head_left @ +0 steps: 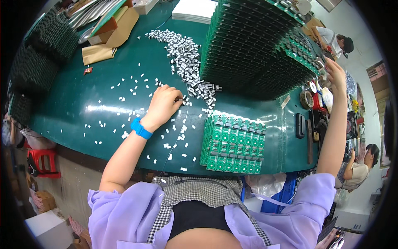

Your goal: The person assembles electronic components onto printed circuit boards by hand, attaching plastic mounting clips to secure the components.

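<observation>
My left hand [165, 103], with a blue band at the wrist, rests over the green table with its fingers curled together. Its fingertips are beside a few small black-and-white block-shaped parts [185, 101]; what they pinch, if anything, is too small to make out. At the far right, my right hand [336, 75] is raised with bent fingers at the edge of a green circuit board [311, 62] on the tall board stack [248, 45]. In front of me lies a lower pile of green circuit boards [234, 143], fitted with rows of dark parts and round pads.
A long heap of small parts [184, 58] runs beside the tall stack. Small white pieces [166, 145] are scattered on the table [70, 112]. More stacked boards [37, 58] stand at the left. A black case [299, 125] lies right. Two people work beyond.
</observation>
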Action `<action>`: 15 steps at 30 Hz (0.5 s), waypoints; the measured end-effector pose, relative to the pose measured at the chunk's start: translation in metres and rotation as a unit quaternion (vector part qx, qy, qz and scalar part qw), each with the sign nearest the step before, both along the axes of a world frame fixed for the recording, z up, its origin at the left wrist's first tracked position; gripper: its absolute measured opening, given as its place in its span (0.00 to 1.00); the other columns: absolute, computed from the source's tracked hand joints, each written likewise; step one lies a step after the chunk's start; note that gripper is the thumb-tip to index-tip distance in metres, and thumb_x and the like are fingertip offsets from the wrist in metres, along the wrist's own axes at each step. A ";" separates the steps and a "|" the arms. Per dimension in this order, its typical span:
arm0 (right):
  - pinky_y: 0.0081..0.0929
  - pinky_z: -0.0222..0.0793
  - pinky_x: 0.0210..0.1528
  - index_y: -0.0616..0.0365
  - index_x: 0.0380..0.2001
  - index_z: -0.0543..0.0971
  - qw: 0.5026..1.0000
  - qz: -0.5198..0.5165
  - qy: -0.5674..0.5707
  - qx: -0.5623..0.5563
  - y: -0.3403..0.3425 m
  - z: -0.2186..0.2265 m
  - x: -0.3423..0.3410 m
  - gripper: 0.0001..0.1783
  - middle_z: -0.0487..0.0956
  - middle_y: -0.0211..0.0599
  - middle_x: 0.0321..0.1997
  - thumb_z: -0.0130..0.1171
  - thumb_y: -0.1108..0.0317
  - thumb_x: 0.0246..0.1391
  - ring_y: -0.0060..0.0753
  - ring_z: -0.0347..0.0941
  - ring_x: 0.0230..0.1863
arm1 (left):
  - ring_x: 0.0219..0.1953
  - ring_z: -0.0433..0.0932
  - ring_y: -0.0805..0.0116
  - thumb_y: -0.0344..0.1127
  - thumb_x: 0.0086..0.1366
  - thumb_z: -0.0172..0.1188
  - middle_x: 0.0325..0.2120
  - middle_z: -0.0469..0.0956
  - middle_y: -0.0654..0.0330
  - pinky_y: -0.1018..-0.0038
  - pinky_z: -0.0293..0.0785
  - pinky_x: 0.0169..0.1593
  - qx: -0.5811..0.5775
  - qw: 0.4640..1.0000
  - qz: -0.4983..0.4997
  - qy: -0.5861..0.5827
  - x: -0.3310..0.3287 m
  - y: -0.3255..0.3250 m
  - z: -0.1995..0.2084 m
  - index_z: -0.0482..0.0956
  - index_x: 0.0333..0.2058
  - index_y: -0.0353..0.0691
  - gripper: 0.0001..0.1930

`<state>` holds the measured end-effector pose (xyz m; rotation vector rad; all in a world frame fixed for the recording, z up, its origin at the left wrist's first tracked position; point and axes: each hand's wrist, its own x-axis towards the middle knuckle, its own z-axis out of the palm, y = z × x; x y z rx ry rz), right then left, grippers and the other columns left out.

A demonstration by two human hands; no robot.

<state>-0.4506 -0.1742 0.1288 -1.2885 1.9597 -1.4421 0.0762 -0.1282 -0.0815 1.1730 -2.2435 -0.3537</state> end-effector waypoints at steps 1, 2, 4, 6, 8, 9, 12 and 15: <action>0.08 0.48 0.20 0.56 0.46 0.80 0.999 -0.008 0.009 -0.043 0.016 0.005 -0.005 0.16 0.73 0.21 0.33 0.59 0.64 0.56 0.07 0.57 0.23 | 0.34 0.72 0.59 0.30 0.52 0.62 0.25 0.76 0.60 0.65 0.67 0.41 0.017 1.000 -0.013 -0.005 0.003 0.002 0.001 0.78 0.26 0.38 0.04; 0.08 0.49 0.21 0.58 0.48 0.79 0.992 -0.062 0.059 -0.096 0.034 0.010 0.004 0.16 0.73 0.22 0.34 0.57 0.66 0.57 0.08 0.57 0.24 | 0.34 0.72 0.59 0.30 0.52 0.62 0.25 0.76 0.60 0.65 0.67 0.41 0.024 1.000 -0.011 -0.003 0.005 0.006 0.002 0.78 0.26 0.38 0.04; 0.08 0.50 0.23 0.62 0.46 0.79 0.979 -0.051 0.032 -0.196 0.074 0.014 0.022 0.15 0.74 0.24 0.33 0.56 0.66 0.58 0.09 0.59 0.25 | 0.34 0.72 0.59 0.30 0.52 0.62 0.25 0.76 0.60 0.65 0.67 0.41 0.001 0.998 -0.042 -0.038 0.009 0.016 0.009 0.78 0.26 0.38 0.04; 0.08 0.51 0.23 0.62 0.45 0.79 0.970 -0.040 0.037 -0.236 0.114 0.006 0.067 0.14 0.75 0.25 0.32 0.56 0.67 0.58 0.09 0.60 0.24 | 0.33 0.72 0.58 0.29 0.53 0.62 0.25 0.76 0.60 0.65 0.67 0.41 -0.023 0.997 -0.051 -0.043 0.010 0.023 0.014 0.78 0.26 0.38 0.03; 0.09 0.52 0.22 0.62 0.44 0.79 0.977 0.006 0.037 -0.208 0.142 -0.015 0.117 0.12 0.75 0.25 0.29 0.56 0.69 0.58 0.09 0.61 0.23 | 0.34 0.74 0.62 0.27 0.55 0.61 0.26 0.78 0.60 0.68 0.68 0.39 0.032 0.996 0.002 0.085 0.002 0.024 0.014 0.80 0.29 0.39 0.02; 0.09 0.53 0.21 0.62 0.43 0.79 0.981 0.056 0.011 -0.186 0.148 -0.036 0.145 0.12 0.74 0.25 0.28 0.56 0.70 0.57 0.09 0.61 0.22 | 0.34 0.76 0.70 0.25 0.57 0.60 0.28 0.80 0.60 0.74 0.70 0.38 0.155 0.969 0.009 0.191 0.001 0.036 0.029 0.81 0.32 0.37 0.04; 0.14 0.66 0.27 0.63 0.43 0.79 0.970 0.236 0.048 -0.026 0.181 -0.050 0.241 0.15 0.77 0.29 0.32 0.62 0.74 0.49 0.17 0.71 0.28 | 0.36 0.77 0.74 0.23 0.57 0.60 0.31 0.81 0.59 0.77 0.72 0.40 0.426 0.760 -0.040 0.488 -0.020 0.074 0.061 0.81 0.34 0.33 0.06; 0.24 0.74 0.32 0.61 0.40 0.79 0.914 0.374 0.153 -0.015 0.188 -0.071 0.286 0.20 0.79 0.40 0.35 0.69 0.77 0.39 0.30 0.77 0.33 | 0.40 0.77 0.74 0.22 0.59 0.61 0.37 0.79 0.59 0.77 0.74 0.48 0.498 0.651 -0.112 0.562 -0.044 0.108 0.071 0.78 0.40 0.29 0.10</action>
